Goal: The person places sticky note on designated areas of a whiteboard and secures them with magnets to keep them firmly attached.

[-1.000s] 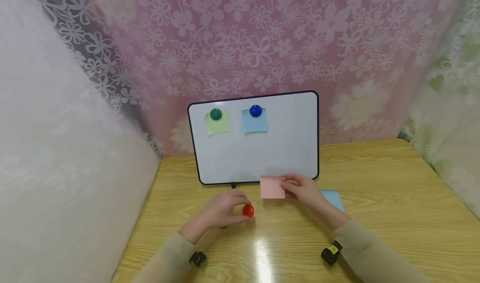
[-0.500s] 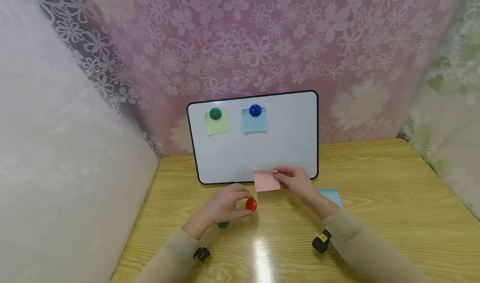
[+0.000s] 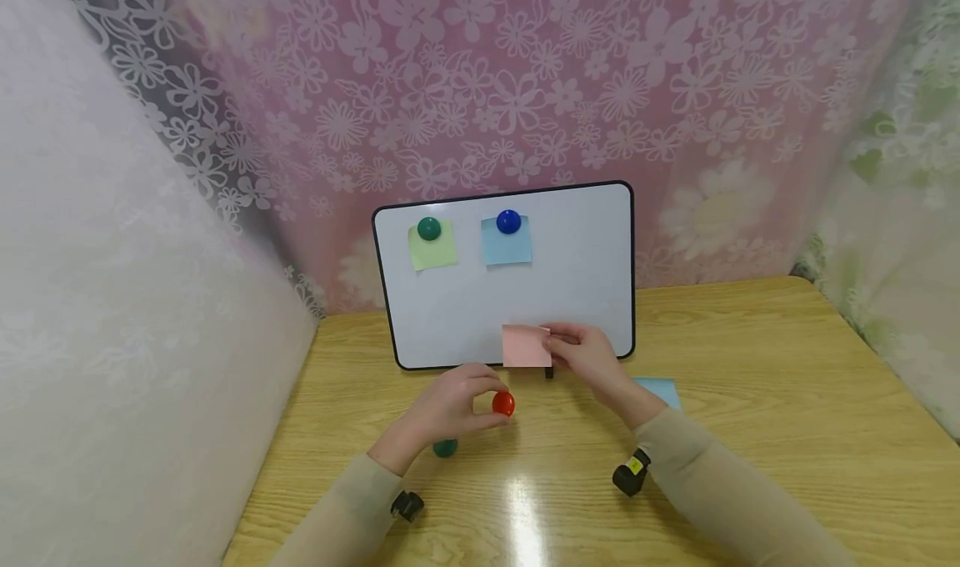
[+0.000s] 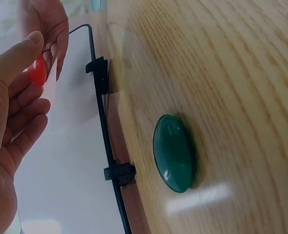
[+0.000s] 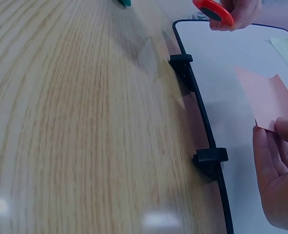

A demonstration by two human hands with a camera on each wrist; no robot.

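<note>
No text, brand, number or sign can be read in any of the three views; the yellow label (image 3: 635, 465) on the black device (image 3: 627, 480) by the right sleeve (image 3: 697, 459) is too small to make out. The pink note (image 3: 526, 347) and the red magnet (image 3: 503, 403) show no legible writing; nor do the whiteboard (image 3: 577, 271) and the green note (image 3: 432, 255) and blue note (image 3: 507, 249) on it.

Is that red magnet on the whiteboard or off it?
Off: the left hand pinches the red magnet in front of the whiteboard.
</note>
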